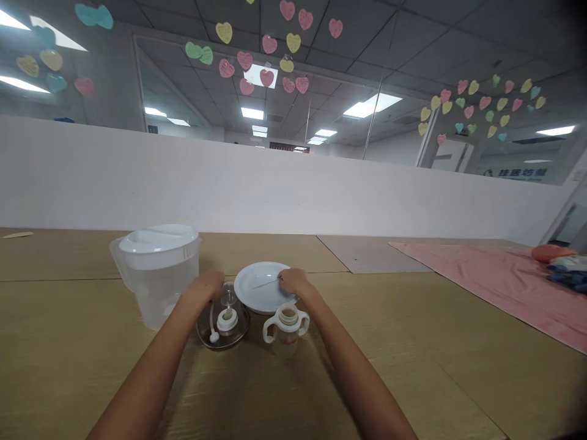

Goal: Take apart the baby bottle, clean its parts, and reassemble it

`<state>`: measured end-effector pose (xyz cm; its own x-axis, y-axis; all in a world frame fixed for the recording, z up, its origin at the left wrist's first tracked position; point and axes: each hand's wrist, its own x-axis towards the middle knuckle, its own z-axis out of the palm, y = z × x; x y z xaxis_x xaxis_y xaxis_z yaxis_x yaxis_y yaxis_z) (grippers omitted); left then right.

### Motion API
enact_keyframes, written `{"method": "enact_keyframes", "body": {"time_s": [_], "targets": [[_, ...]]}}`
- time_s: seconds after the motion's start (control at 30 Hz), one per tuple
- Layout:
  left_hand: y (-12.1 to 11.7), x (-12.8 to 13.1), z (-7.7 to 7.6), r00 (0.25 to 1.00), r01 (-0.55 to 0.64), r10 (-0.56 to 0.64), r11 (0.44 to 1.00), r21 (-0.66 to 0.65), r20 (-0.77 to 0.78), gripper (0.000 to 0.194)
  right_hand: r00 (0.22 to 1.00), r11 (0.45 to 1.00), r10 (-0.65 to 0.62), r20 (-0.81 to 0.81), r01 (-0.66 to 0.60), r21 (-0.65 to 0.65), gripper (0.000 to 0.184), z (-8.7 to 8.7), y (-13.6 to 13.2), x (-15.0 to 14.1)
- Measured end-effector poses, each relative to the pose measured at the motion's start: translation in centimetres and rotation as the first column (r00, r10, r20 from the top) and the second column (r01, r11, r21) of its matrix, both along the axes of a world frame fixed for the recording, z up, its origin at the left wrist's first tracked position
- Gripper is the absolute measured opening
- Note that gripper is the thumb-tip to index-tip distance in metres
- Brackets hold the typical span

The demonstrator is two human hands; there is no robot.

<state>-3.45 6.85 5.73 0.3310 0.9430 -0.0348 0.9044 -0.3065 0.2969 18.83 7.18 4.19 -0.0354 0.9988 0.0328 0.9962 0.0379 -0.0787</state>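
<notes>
My right hand [293, 282] rests over the rim of a white plate [254, 287], its fingertips pinching the end of a thin pale rod [266, 283] that lies across the plate. My left hand [205, 287] hangs just left of a clear dome cap [228, 296], its fingers curled down and partly hidden. Below that cap, a round clear lid [223, 327] holds a white collar and a white weighted tube. A two-handled baby bottle [287, 330] stands open near my right wrist. Left of my left hand stands a clear plastic pitcher with a white lid [156, 275].
The tan table [82, 366] runs to a white partition [275, 189]. A grey mat [367, 253] and a pink cloth [486, 287] lie on the far right, with orange and blue items [554, 266] on the cloth. A small yellow slip [17, 234] lies far left.
</notes>
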Motion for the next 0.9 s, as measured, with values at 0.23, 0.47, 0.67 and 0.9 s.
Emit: {"method": "enact_keyframes", "body": {"time_s": [0.23, 0.47, 0.67, 0.9], "targets": [[-3.0, -0.4, 5.0, 0.997, 0.076, -0.075, 0.991, 0.108, -0.012, 0.008, 0.994, 0.989, 0.026, -0.104, -0.010, 0.149, 0.018, -0.4, -0.1, 0.6], [-3.7, 1.4, 5.9, 0.903, 0.126, -0.269, 0.910, 0.395, 0.334, 0.049, 0.884, 0.885, 0.207, -0.420, 0.014, 0.466, 0.026, 4.8, -2.6, 1.0], [-2.6, 3.1, 4.3, 0.886, 0.086, -0.291, 0.868, 0.489, 0.361, 0.068, 0.209, 0.623, 0.751, -0.626, 0.088, 0.777, 0.052, 9.8, -9.3, -1.3], [-3.0, 3.7, 4.2, 0.808, 0.142, -0.365, 0.883, 0.448, 0.463, 0.071, 0.100, 0.619, 0.776, -0.623, 0.069, 0.782, 0.016, 8.3, -8.8, -3.6]]}}
